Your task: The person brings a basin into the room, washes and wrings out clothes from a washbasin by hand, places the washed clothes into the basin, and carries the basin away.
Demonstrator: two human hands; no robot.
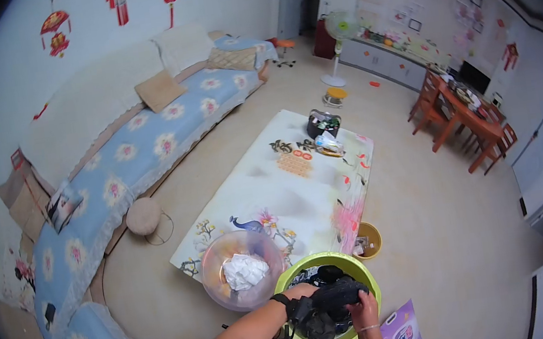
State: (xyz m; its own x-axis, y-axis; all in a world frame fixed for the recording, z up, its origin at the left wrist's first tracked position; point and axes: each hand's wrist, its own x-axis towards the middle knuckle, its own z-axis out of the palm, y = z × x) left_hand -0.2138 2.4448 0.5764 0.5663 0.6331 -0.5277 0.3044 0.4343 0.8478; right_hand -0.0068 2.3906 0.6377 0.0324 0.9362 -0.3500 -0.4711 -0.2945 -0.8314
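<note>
A yellow-green basin (371, 273) is right in front of me, holding a heap of dark clothes (319, 327). Above the heap is a black garment (339, 293), stretched between my two hands; its exact kind does not show. My left hand (301, 291) reaches in from the left and is closed on one end, its fingers mostly behind the dark cloth. On the other side my right hand (365, 305) pinches the right end. Left of the basin stands a clear plastic tub (215, 285) with crumpled white cloth (245, 271) inside.
A low table (246, 187) with a floral cover lies ahead, bearing a black basket (323, 122). A yellow bin (369, 239) stands by its near right corner. A purple bag (403, 333) is right of the basin. A sofa (127, 151) and stool (143, 216) are left.
</note>
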